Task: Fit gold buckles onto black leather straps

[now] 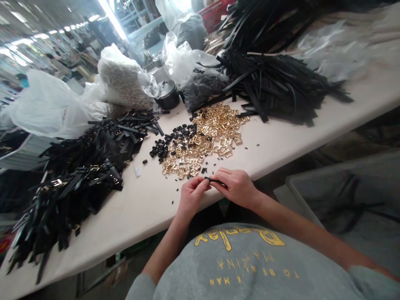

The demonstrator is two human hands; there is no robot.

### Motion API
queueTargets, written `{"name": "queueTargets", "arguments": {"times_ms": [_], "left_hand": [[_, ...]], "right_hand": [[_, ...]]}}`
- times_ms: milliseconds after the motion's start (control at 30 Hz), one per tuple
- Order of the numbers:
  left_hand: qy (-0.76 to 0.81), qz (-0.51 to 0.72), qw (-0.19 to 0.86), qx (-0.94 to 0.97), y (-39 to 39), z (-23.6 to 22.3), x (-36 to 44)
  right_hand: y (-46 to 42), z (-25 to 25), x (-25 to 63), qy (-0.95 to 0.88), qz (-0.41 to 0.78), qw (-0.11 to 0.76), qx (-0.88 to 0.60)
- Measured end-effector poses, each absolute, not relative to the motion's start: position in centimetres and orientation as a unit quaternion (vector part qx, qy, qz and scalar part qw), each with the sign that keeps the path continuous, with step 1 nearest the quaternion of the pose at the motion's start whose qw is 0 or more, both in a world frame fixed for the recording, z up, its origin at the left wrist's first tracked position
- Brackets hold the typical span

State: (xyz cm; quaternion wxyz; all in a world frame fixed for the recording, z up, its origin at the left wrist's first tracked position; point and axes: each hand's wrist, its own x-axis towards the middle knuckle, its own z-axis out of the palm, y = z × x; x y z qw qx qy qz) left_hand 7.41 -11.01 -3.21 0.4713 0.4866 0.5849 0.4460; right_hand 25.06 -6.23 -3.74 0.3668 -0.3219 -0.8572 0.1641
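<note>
A short black strap (215, 180) is held between my two hands at the front edge of the table. The fingers of my left hand (193, 191) pinch its left end. My right hand (236, 184) grips the strap from the other side, its fingers partly covering it. Just beyond my hands lies a pile of gold buckles (215, 125). Small black loops (161, 148) are heaped along the pile's left side. Tiny black bits are scattered on the tabletop near my fingers.
Black straps with gold buckles (90, 166) cover the table's left side. More black straps (281, 83) are stacked at the back right. Plastic bags (121, 79) and a round dark tin (168, 95) stand behind. A grey bin (343, 191) is below the edge at right.
</note>
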Motion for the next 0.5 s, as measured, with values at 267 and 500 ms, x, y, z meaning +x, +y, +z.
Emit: {"name": "queueTargets", "arguments": {"times_ms": [267, 500], "left_hand": [[0.658, 0.415, 0.222, 0.587, -7.8, -2.4, -1.6], [0.703, 0.231, 0.043, 0.671, -1.6, -2.7, -6.1]], "right_hand": [[-4.3, -5.4, 27.2, -0.831, 0.200, 0.331, -0.399], [-3.9, -6.4, 27.6, -0.820, 0.192, 0.323, -0.432]]}}
